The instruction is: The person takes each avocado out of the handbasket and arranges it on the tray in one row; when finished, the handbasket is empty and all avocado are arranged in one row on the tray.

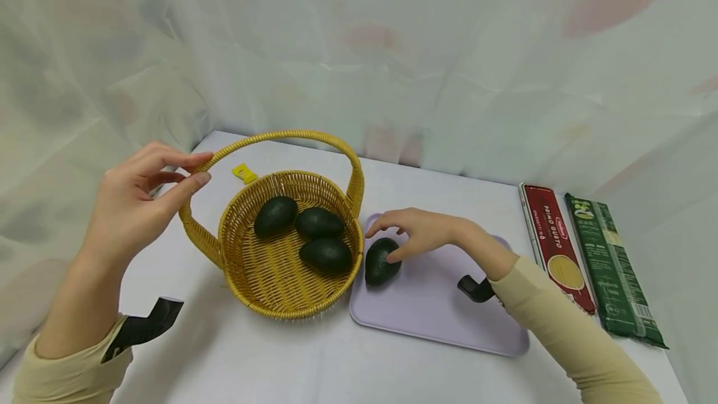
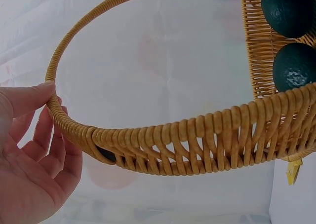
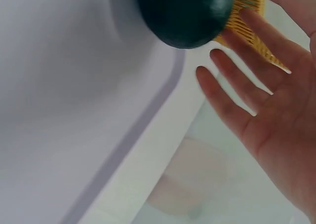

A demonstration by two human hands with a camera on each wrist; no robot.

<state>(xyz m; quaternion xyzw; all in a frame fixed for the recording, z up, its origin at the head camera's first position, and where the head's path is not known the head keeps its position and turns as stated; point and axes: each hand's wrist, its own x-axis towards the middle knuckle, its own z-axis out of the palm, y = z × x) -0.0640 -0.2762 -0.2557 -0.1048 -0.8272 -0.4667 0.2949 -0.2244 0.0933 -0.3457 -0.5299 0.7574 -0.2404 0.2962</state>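
A yellow wicker basket (image 1: 291, 315) with a tall hoop handle (image 1: 303, 134) holds three dark green avocados (image 1: 275, 217). My left hand (image 1: 140, 192) pinches the left side of that handle between thumb and fingers; the left wrist view shows the thumb on the woven hoop (image 2: 59, 51). Beside the basket, one more avocado (image 1: 381, 264) lies at the left end of a lilac tray (image 1: 437, 329). My right hand (image 1: 417, 232) is over this avocado, thumb at its right side. In the right wrist view, the fingers (image 3: 232, 81) are spread and fairly straight, apart from the avocado (image 3: 185, 17).
Right of the tray lie a red spaghetti packet (image 1: 555, 242) and a green packet (image 1: 614, 267). Behind the basket is a small yellow wrapper (image 1: 244, 173). A pale patterned curtain (image 1: 449, 80) hangs along the back of the white table (image 1: 252, 360).
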